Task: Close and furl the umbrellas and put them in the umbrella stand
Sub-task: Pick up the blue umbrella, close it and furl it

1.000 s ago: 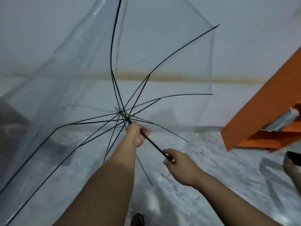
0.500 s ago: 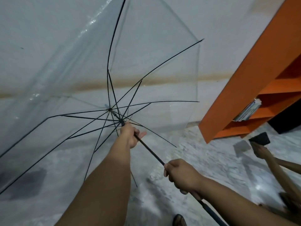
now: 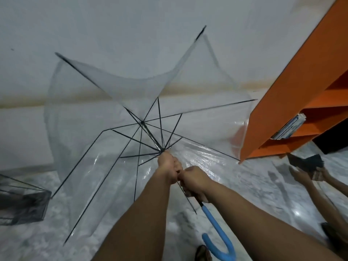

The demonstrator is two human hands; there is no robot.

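Note:
I hold a clear plastic umbrella [image 3: 90,129] with black ribs, its canopy half folded and sagging inward. My left hand [image 3: 168,166] is closed around the runner on the black shaft, where the struts meet. Right behind it, touching it, my right hand [image 3: 194,180] grips the shaft just above the blue curved handle [image 3: 216,228]. The canopy points away from me toward the white wall. A black wire-mesh umbrella stand [image 3: 24,206] lies tilted on the marble floor at the far left.
An orange shelf unit [image 3: 293,87] with stacked papers stands at the right, close to the canopy's edge. Another person's hands [image 3: 308,174] hold a dark folded object at the right. A foot in a sandal [image 3: 202,254] shows at the bottom.
My left hand has slid the runner down the shaft to meet my right hand. The canopy has collapsed partway and the ribs have folded inward. The blue handle and the stand have come into view.

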